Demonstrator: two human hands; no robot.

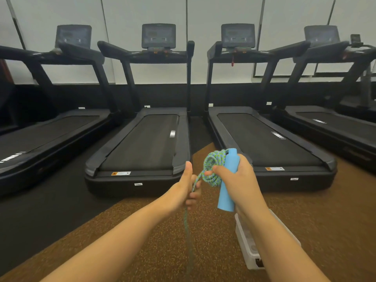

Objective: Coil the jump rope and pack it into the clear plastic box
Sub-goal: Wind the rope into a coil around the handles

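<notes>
The right hand (236,178) grips a blue handle (228,180) and a coiled green-blue jump rope (212,168). The left hand (186,188) is closed around the trailing strand. A clear plastic box (247,244) sits on the brown floor (325,220) under the right forearm, treadmills (146,139) beyond.

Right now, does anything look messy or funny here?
Only a little: the rope is half coiled around the blue handle, and its loose end dangles from the left hand toward the floor. The box looks fine.
</notes>
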